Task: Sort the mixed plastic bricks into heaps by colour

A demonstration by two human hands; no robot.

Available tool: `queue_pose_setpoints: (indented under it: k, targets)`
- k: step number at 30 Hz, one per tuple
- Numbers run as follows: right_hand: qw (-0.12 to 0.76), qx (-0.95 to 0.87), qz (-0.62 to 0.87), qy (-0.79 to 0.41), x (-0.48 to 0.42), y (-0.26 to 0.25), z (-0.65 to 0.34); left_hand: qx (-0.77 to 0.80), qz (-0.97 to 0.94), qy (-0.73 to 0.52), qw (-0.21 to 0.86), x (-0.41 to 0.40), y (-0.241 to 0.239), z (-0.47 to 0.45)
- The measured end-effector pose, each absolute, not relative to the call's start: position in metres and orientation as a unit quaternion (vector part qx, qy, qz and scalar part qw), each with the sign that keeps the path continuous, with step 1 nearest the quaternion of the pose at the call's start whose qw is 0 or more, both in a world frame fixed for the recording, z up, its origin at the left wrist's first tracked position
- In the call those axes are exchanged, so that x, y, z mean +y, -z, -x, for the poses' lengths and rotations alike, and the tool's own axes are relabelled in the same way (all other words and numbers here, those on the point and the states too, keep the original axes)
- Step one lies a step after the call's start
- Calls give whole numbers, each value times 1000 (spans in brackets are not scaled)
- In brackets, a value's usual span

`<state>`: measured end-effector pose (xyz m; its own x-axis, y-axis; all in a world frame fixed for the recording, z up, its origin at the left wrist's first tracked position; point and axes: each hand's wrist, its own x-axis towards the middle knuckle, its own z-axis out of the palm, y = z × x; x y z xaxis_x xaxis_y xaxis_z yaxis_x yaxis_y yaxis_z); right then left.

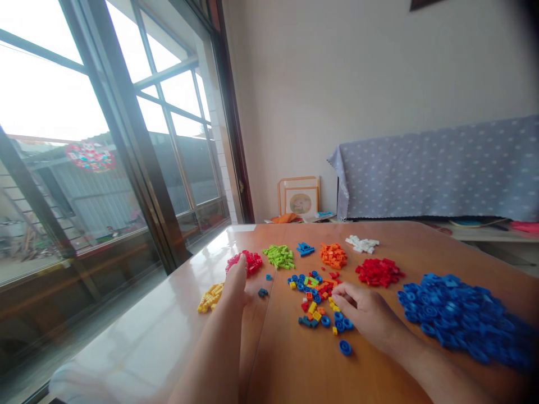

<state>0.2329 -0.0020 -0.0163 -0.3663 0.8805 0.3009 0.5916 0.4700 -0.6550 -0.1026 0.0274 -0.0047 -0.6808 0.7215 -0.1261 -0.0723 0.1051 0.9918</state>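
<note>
My left hand (236, 285) reaches forward beside a pinkish-red pile of toy bricks (251, 261), overlapping its near side. Its fingers are mostly hidden, so I cannot tell what they hold. My right hand (362, 307) is closed at the right edge of a mixed group of bricks (314, 297), its thumb and fingertips together. Whatever is between them, if anything, cannot be made out. Blue, yellow, red, orange and green pieces lie loose in that group. A round blue piece (345, 348) lies nearer to me. A few dark teal bricks (263, 292) sit between my hands.
Sorted piles stand on the wooden table (290, 365): yellow (209, 297), lime green (279, 256), blue (305, 249), orange (333, 255), white (362, 243), red (379, 272). A large heap of round blue pieces (457, 314) spreads at right. A window (177, 112) is on the left.
</note>
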Motion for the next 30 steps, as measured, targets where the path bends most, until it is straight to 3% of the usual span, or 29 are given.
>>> queue_pose_setpoints:
  k: [7, 13, 22, 30]
  targets:
    - [336, -793, 457, -224, 0, 18, -235, 687, -273, -606, 293, 22, 3, 94]
    - [341, -780, 477, -218, 11, 23, -241, 640, -415, -570, 304, 8, -7, 61]
    - [269, -792, 501, -224, 12, 25, -241, 563, -711, -365, 210, -8, 0, 10]
    - [256, -792, 510, -217, 8, 22, -239, 532, -800, -237, 144, -12, 14, -11]
